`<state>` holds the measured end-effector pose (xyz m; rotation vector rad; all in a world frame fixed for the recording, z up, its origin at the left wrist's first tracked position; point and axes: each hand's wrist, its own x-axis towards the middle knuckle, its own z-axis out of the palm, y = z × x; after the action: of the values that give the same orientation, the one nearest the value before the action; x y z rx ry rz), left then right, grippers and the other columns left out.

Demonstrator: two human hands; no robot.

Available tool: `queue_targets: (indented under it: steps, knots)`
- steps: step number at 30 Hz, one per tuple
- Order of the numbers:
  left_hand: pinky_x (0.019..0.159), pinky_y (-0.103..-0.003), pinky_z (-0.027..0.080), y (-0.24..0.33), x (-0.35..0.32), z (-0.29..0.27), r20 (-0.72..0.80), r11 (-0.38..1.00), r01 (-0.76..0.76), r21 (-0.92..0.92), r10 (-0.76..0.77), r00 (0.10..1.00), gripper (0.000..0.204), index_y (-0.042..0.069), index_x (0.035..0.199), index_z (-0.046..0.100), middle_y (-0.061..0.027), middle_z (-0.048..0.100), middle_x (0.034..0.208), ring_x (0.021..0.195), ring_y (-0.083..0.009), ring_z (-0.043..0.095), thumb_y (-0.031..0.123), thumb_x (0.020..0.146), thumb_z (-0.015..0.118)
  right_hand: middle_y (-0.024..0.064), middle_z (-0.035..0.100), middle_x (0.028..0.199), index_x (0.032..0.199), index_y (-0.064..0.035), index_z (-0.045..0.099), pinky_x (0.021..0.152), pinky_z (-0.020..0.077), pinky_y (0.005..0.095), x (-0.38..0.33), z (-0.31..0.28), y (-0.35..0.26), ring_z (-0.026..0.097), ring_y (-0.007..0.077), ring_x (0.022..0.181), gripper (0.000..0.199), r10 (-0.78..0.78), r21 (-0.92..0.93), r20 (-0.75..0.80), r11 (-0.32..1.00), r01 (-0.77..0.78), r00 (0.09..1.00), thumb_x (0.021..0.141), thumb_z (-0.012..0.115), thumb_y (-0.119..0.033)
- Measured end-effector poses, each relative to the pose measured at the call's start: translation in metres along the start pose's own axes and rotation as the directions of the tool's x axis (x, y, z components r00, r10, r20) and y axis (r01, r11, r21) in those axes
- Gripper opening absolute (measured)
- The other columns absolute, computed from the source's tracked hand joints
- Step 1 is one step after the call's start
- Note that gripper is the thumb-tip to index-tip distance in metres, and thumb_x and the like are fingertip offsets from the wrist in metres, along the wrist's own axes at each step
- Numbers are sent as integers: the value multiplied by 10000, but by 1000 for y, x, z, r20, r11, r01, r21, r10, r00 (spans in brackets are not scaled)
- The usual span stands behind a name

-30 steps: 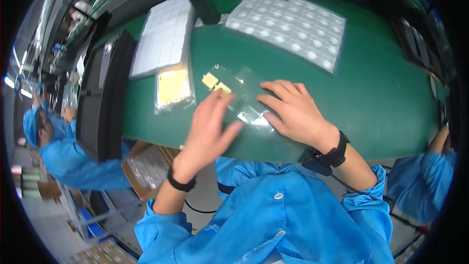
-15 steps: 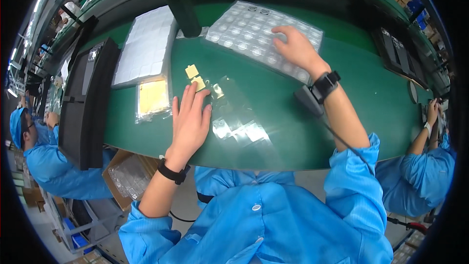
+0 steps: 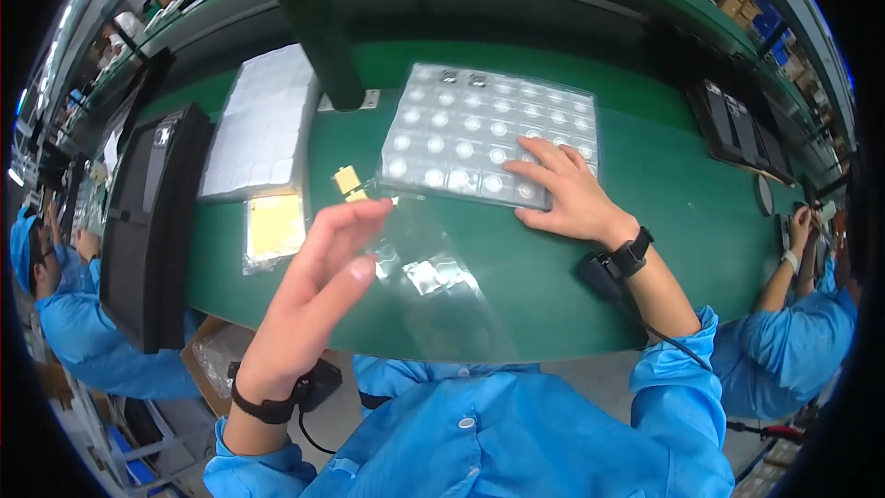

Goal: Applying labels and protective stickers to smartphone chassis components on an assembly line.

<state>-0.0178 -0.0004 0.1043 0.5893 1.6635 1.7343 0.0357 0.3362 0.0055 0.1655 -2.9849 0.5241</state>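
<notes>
My right hand rests with spread fingers on the near right part of a clear plastic tray of round pockets. Two dark small parts sit in pockets along its far edge. Raised above the bench, my left hand has its thumb apart from the fingers and nothing visible between them. Just beyond its fingertips lie small yellow square pieces, partly hidden by the hand. Clear film with shiny silver patches lies on the green bench between my hands.
A stack of white trays stands back left, beside a bag of yellow sheets. A green post rises behind. Black trays line the left, another black tray the right. Co-workers in blue sit at both sides.
My left hand has lifted off the bench beside the yellow pieces. The pocketed tray has turned straighter to me, and my right hand has come down flat on its near right part.
</notes>
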Motion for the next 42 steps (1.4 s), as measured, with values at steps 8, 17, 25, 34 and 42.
queue_targets:
  steps: [8, 17, 25, 34, 42]
  knots:
    - [1123, -463, 306, -60, 53, 22, 260, 369, -327, 870, 221, 940, 492, 74, 1353, 476, -271, 330, 1492, 1390, -433, 322, 218, 909, 632, 213, 388, 1487, 1332, -131, 542, 1143, 286, 464, -42, -41, -7, 337, 384, 1400, 541, 107, 248, 113, 960, -132, 988, 816, 660, -246]
    - [1147, -579, 185, -104, 131, 62, 147, 287, -222, 932, 261, 954, 427, 143, 1327, 503, -276, 316, 1502, 1424, -429, 261, 287, 933, 583, 204, 700, 973, 1049, -36, 697, 846, 527, 472, 101, 5, 28, 664, 371, 964, 282, 423, 88, -196, 906, -414, 885, 879, 546, -202]
    - [1151, -590, 145, -102, 128, 47, 157, 312, -211, 926, 189, 969, 432, 154, 1311, 531, -242, 347, 1501, 1428, -400, 268, 285, 907, 608, 182, 705, 948, 948, -60, 690, 804, 533, 470, 118, 24, 30, 669, 369, 950, 236, 431, 140, -179, 901, -411, 884, 835, 569, -227]
    - [1178, -538, 97, -88, 129, 55, 163, 324, -180, 929, 80, 983, 412, 164, 1331, 501, -218, 306, 1537, 1458, -373, 231, 237, 931, 566, 165, 661, 990, 983, -49, 670, 799, 521, 463, 104, 43, 23, 667, 355, 927, 242, 446, 185, -404, 895, -406, 799, 836, 623, -234]
    - [1170, -396, 199, -67, 72, 31, 36, 703, -117, 701, 130, 991, 399, 32, 1359, 485, -193, 358, 1521, 1437, -299, 296, 170, 984, 499, 143, 674, 1072, 1145, -64, 655, 882, 509, 444, 31, -18, 36, 641, 336, 1010, 360, 291, 439, -372, 892, -109, 881, 840, 594, -246]
